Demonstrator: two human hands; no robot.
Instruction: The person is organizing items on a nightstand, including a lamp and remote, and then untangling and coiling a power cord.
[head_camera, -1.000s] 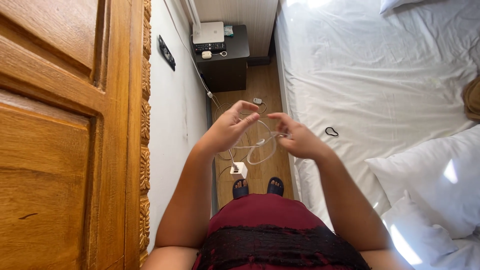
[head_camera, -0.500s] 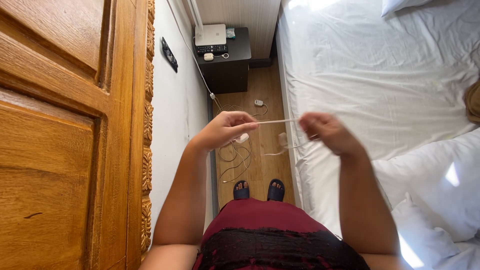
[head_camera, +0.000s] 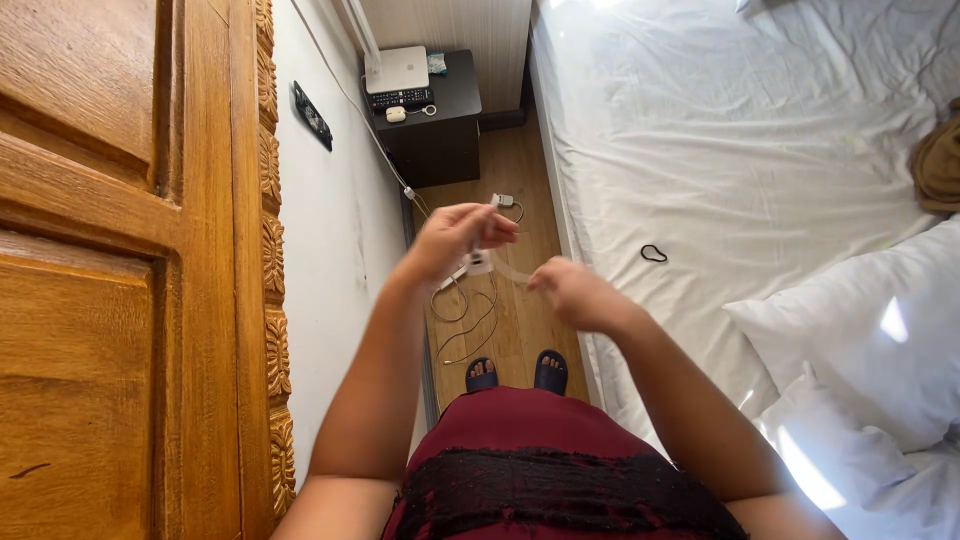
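Hands closer together now than half a second ago: left hand (head_camera: 452, 238) pinches the white charger cable (head_camera: 500, 268) near its plug, right hand (head_camera: 572, 292) grips the other end. Cable hangs above the floor; I judge short even loops best.

We see a thin white charging cable (head_camera: 505, 268) stretched between both hands, blurred. It hangs above the wooden floor, left of the bed.
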